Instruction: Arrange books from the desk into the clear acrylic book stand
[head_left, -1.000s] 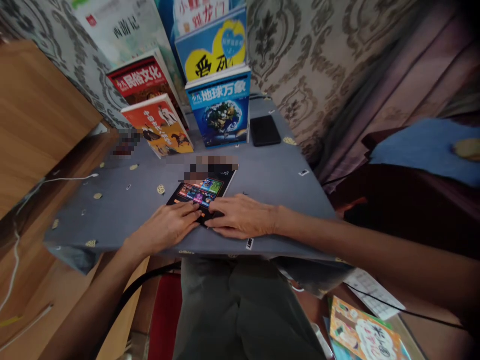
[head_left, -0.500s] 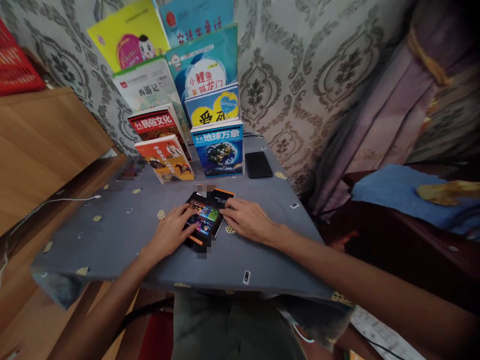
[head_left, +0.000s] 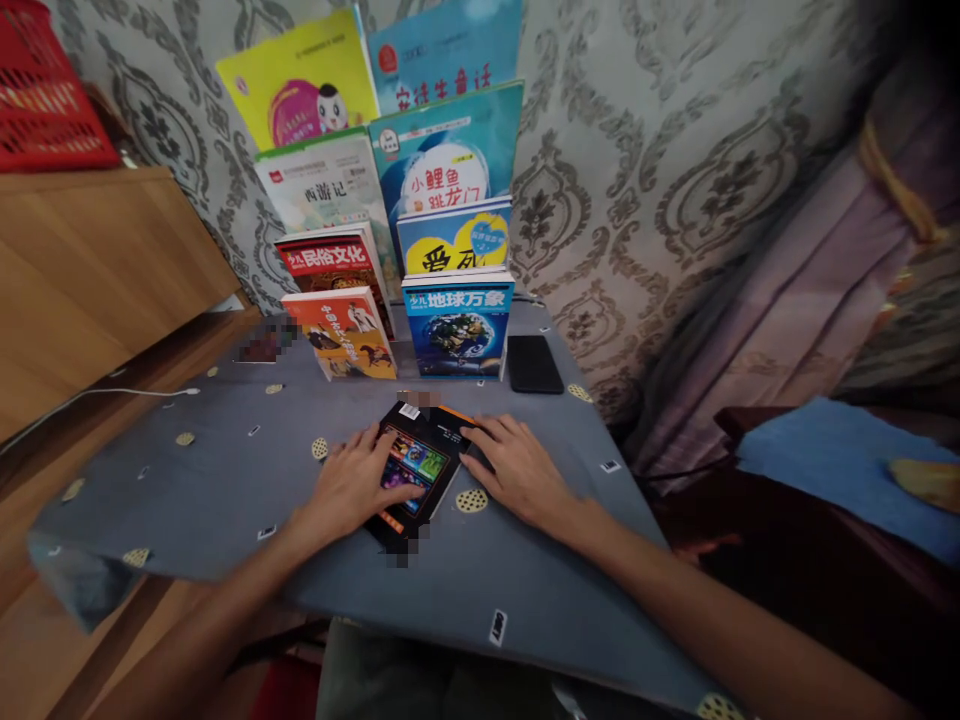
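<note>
My left hand [head_left: 352, 487] and right hand [head_left: 517, 470] lie open, flat on the book [head_left: 417, 465], pinning it to the counter [head_left: 225, 480].

Head view, single camera: worn at the person's head, set above the near edge of the grey-clothed table [head_left: 225, 490], facing forward and down, close range. Far limit beyond the table: patterned wall [head_left: 637, 150].
</note>
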